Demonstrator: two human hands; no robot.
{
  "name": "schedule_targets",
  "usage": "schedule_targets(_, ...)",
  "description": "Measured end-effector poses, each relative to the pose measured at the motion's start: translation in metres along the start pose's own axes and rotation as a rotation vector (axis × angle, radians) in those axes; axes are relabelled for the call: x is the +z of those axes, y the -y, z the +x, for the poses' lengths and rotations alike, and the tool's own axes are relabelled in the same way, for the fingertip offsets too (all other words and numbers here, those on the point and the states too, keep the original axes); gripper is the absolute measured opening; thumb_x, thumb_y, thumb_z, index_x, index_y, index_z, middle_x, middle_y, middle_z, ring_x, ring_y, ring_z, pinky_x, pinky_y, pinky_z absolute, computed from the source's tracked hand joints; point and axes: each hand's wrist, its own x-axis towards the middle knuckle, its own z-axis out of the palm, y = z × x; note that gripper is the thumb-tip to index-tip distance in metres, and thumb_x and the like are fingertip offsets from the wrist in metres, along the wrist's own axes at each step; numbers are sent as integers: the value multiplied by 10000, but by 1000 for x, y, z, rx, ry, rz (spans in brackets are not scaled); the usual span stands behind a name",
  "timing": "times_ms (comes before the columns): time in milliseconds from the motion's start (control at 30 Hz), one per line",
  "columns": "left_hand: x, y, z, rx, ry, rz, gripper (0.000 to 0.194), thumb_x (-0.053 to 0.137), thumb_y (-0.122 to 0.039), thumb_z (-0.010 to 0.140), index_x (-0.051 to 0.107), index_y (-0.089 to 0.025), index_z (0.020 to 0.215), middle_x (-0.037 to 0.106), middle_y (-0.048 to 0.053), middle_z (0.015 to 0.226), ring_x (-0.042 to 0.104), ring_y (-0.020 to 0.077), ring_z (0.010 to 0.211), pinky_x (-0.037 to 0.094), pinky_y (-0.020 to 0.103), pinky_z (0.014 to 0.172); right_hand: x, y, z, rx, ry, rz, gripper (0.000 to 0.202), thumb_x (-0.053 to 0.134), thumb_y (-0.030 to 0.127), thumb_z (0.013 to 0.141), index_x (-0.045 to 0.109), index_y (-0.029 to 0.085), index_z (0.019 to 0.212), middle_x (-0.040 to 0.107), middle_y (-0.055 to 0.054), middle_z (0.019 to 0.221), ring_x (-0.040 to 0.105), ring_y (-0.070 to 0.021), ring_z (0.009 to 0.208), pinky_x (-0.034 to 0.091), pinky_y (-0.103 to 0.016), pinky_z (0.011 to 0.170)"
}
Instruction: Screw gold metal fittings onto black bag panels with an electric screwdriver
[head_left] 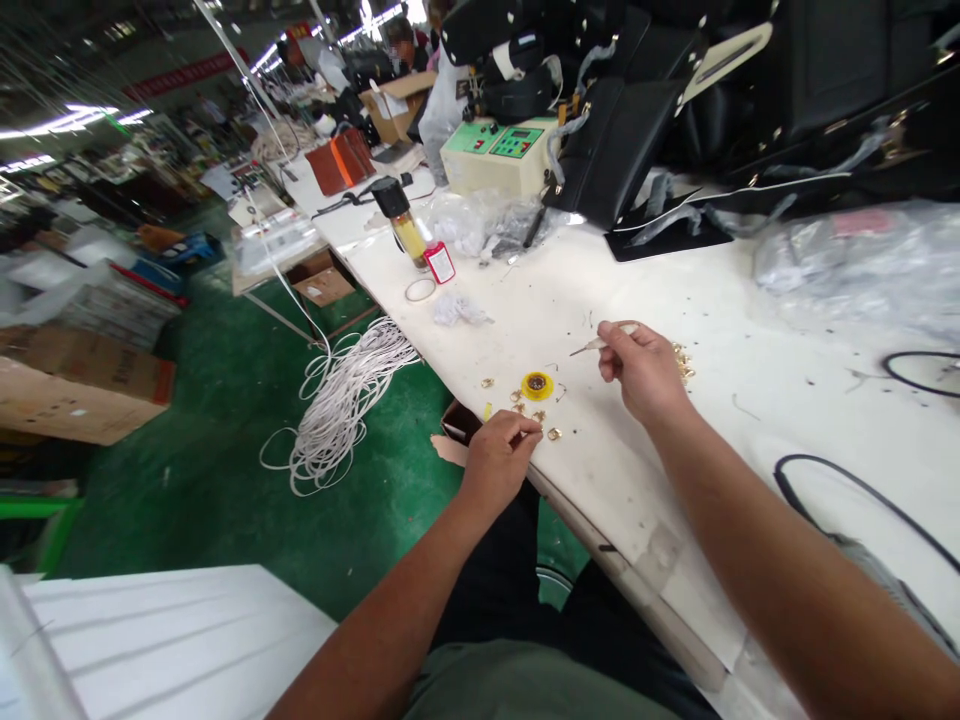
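My right hand [643, 372] is closed around the pale handle of a thin pointed tool [589, 346], an awl or a small screwdriver. Its dark tip points left above the white table. At the table's near edge, my left hand [501, 452] has thumb and forefinger pinched together; whatever lies between them is too small to make out. Several small gold metal fittings [554, 434] lie just beyond those fingertips. Among them is a round yellow dish [537, 386] with a dark centre. Another pile of gold fittings [682, 360] is partly hidden behind my right hand.
Farther along the white table [525, 310] stand a red-and-white bottle [439, 263], a tape roll [420, 289] and a green-topped machine [499, 155]. Black bags [630, 120] and plastic wrapping [870, 265] fill the back. A black cable [847, 470] lies right; white cord [345, 410] is heaped on the floor.
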Motion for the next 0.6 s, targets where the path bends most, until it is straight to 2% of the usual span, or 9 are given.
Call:
schedule_targets(167,14,5,-4,153,-25,308,114,671,-195,955,777,-224,925,743,72,968,680,244,977,541,390,912,-19,8,14,-2,-102,95,413,891,484,712,582,211,698,570,43,607,482,-80,438,342,-221,375)
schedule_targets(267,17,2,-6,196,-45,324,85,684,-236,960,768,-230,947,730,77,986,687,236,965,551,377,903,-25,15,18,-3,-142,142,411,896,473,704,578,214,705,565,45,603,480,-80,433,326,-213,356)
schedule_targets(367,20,-11,-1,223,-14,261,109,667,-257,972,755,-237,1033,735,73,1002,708,223,973,561,353,906,-31,22,21,-20,-160,171,410,890,477,714,572,219,711,559,46,608,472,-79,438,335,-211,349)
schedule_targets(467,28,-34,19,241,92,239,138,644,-280,984,752,-249,1063,747,60,990,721,215,948,557,330,866,-39,28,26,-50,-186,207,393,882,478,722,584,222,738,553,51,615,468,-77,444,347,-211,349)
schedule_targets(600,59,-64,59,280,259,337,200,620,-321,993,761,-233,1104,753,72,1075,724,237,959,543,334,823,-52,35,32,-83,-219,237,369,869,478,736,600,229,784,540,61,604,455,-79,434,357,-218,352)
